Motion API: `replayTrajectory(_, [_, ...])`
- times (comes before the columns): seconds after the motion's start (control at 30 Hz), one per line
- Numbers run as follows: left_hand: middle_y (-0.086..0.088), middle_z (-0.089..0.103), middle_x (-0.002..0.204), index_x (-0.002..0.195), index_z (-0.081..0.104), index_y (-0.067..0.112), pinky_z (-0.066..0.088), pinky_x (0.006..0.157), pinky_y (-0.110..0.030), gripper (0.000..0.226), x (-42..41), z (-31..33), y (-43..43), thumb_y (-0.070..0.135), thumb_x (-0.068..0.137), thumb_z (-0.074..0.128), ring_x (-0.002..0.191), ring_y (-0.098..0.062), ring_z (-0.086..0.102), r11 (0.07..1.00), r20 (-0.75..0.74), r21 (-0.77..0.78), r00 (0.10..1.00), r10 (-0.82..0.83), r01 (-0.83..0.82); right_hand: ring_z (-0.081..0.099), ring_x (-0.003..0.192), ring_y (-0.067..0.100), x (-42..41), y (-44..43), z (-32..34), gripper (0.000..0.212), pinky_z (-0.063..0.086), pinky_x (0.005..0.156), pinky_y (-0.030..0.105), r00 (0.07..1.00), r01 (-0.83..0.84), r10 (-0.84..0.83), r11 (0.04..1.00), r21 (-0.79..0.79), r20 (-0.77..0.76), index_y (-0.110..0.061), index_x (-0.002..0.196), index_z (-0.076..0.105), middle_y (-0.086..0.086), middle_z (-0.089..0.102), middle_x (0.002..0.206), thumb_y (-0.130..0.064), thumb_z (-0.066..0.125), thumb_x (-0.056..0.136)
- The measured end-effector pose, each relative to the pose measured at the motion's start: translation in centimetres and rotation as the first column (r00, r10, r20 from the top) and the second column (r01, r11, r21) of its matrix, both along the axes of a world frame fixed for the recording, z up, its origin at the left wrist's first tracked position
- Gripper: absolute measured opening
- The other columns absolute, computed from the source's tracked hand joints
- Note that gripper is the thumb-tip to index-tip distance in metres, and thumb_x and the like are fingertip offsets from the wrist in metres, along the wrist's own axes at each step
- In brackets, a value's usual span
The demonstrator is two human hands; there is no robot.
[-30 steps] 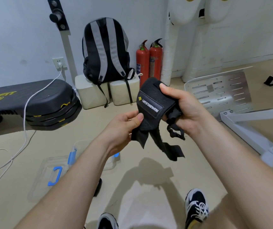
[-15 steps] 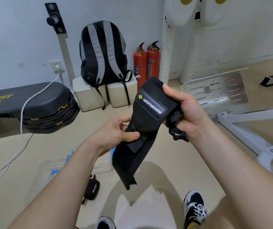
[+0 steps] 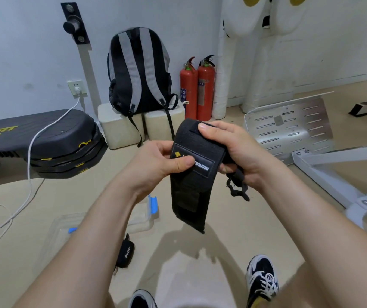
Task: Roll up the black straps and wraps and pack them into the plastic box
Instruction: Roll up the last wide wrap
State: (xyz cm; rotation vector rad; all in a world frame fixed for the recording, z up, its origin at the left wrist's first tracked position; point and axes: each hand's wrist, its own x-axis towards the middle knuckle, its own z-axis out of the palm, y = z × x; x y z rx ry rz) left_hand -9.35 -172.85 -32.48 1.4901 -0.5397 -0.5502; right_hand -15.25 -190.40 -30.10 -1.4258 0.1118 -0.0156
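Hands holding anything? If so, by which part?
Both hold one black fabric wrap: the left hand pinches its left edge at the logo patch, the right hand grips its upper end.

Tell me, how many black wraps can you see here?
2. One black wrap is held between the left hand and right hand; a rolled wrap lies on the floor by the plastic box. Others may be hidden.

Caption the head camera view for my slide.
Left hand and right hand grip a black wrap; plastic box lies on floor.
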Motion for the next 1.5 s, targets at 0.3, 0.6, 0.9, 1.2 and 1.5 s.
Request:
replayTrajectory(0.3, [0.001,0.07,0.096,0.131,0.053,0.027,0.055,0.075,-0.026,0.071,-0.8,0.6,0.8,-0.013,0.075,0.073,0.091,-0.013,0.067,1.0,0.185,0.009,0.982,-0.02,0.019,0.026,0.027,0.002,-0.5,0.5,0.4,0.038,0.017,0.027,0.008,0.927,-0.168,0.2,0.978,0.126,-0.316,-0.014,0.082,0.054,-0.003,0.047,0.048,-0.048,0.046,0.098])
replayTrajectory(0.6, [0.001,0.075,0.088,0.122,0.06,0.02,0.054,0.078,-0.028,0.053,-1.0,0.0,0.3,-0.002,0.076,0.075,0.084,-0.016,0.072,0.989,0.094,-0.045,0.985,0.143,-0.139,0.056,0.057,0.01,-0.5,-0.3,-0.2,0.057,0.038,0.045,0.018,0.996,-0.094,0.093,0.961,-0.261,-0.016,-0.012,0.116,0.065,-0.002,0.064,0.075,-0.039,0.077,0.067])
replayTrajectory(0.9, [0.01,0.073,0.095,0.115,0.066,0.024,0.05,0.081,-0.028,0.028,-2.2,0.0,-1.8,0.023,0.087,0.071,0.081,-0.008,0.069,0.958,-0.186,-0.114,0.953,0.239,-0.262,0.073,0.089,0.021,-0.1,0.4,-1.2,0.045,0.057,0.076,0.027,0.98,0.024,-0.026,1.0,0.016,0.198,0.0,0.109,0.069,0.011,0.076,0.098,-0.014,0.079,0.067])
replayTrajectory(1.2, [-0.008,0.073,0.107,0.112,0.068,0.014,0.058,0.084,-0.028,0.045,-0.8,1.4,1.6,0.028,0.07,0.073,0.096,-0.019,0.071,0.979,0.133,0.204,0.991,-0.011,-0.017,0.073,0.08,0.012,-0.7,0.1,-0.9,0.023,0.054,0.069,0.021,0.986,-0.084,0.123,0.95,-0.299,0.114,-0.013,0.095,0.072,-0.002,0.076,0.085,-0.016,0.083,0.074])
replayTrajectory(1.5, [-0.004,0.07,0.07,0.089,0.07,0.013,0.053,0.054,-0.026,0.026,-1.7,1.8,0.4,0.038,0.084,0.073,0.059,-0.022,0.065,0.953,0.022,0.162,0.966,0.257,-0.257,0.065,0.098,0.011,-0.4,-0.3,-0.9,0.092,0.052,0.078,0.023,0.995,0.102,-0.094,0.914,-0.392,0.039,-0.035,0.141,0.038,0.003,0.061,0.118,-0.026,0.09,0.066])
